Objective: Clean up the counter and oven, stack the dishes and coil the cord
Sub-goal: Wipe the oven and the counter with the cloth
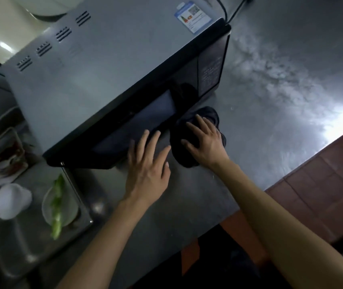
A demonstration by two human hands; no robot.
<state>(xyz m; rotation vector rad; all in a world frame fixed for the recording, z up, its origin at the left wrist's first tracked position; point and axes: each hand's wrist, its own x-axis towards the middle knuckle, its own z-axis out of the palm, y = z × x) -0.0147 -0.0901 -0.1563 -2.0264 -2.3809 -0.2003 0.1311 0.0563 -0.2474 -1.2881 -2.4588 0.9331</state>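
A grey microwave oven (95, 76) with a black door stands on the steel counter (270, 97). My right hand (205, 140) lies flat, fingers spread, on a dark crumpled cloth (182, 157) on the counter just in front of the oven's right half. My left hand (147, 167) hovers with fingers spread at the lower edge of the oven door, holding nothing. A black cord (222, 7) runs from behind the oven at the top. Left of the oven sit a white cup (10, 200) on its side and a clear dish (70, 205) with a green vegetable (57, 203).
A clear container (6, 157) with red-and-white scraps stands at the far left, on a steel tray (31, 247). The counter's front edge runs diagonally at the lower right, with red floor tiles (322, 184) beyond. A bright glare lies on the counter's right side.
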